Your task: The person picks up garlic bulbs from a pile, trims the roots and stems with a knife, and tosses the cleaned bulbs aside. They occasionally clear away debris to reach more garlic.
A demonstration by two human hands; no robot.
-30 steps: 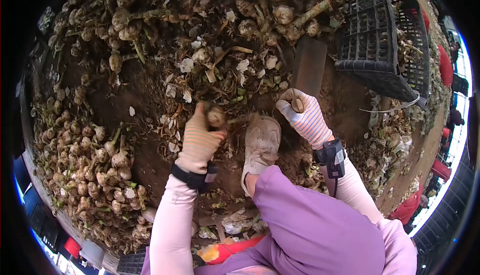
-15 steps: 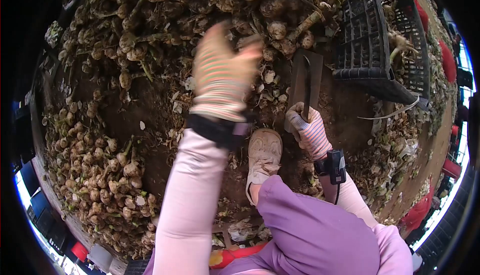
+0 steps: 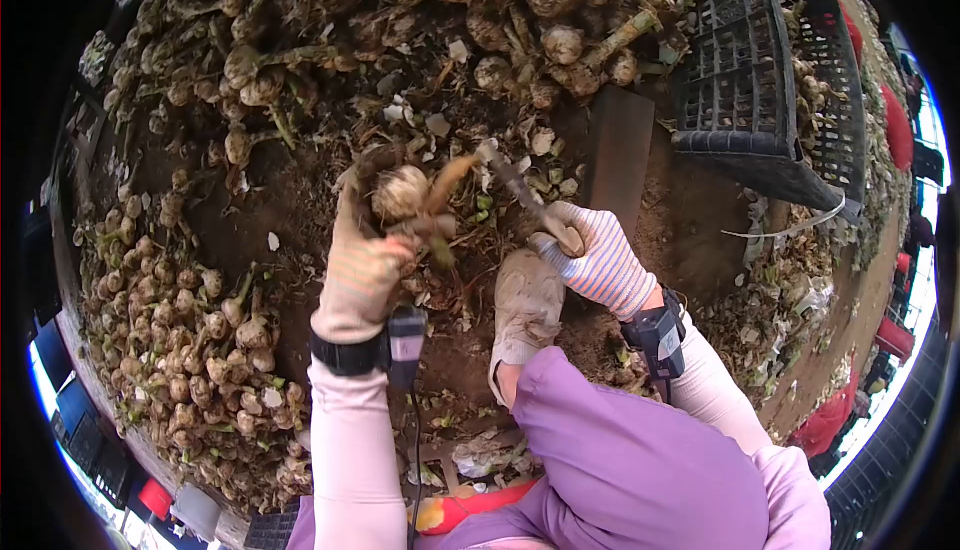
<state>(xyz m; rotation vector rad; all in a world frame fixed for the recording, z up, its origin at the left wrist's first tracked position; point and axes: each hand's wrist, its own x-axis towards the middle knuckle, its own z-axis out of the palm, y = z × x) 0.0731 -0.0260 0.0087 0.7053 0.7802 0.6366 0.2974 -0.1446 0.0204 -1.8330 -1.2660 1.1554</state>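
My left hand, in a striped glove, is closed round a garlic bulb whose stalk sticks out to the right. In my right hand, also gloved, is a knife gripped by its handle, the blade angled up and left toward the stalk. Blade tip and stalk end overlap in this view. Below and between the hands is my shoe, dusted with soil. A flat dark wooden board lies on the ground beyond my right hand.
A big heap of untrimmed garlic covers the far ground. Trimmed bulbs are piled at the left. At the right a black plastic crate stands near scattered peelings. Red objects line the far right edge.
My left hand has come back from the heap toward me with a garlic bulb in it. My right hand has lifted the knife off the board and swung the blade leftward.
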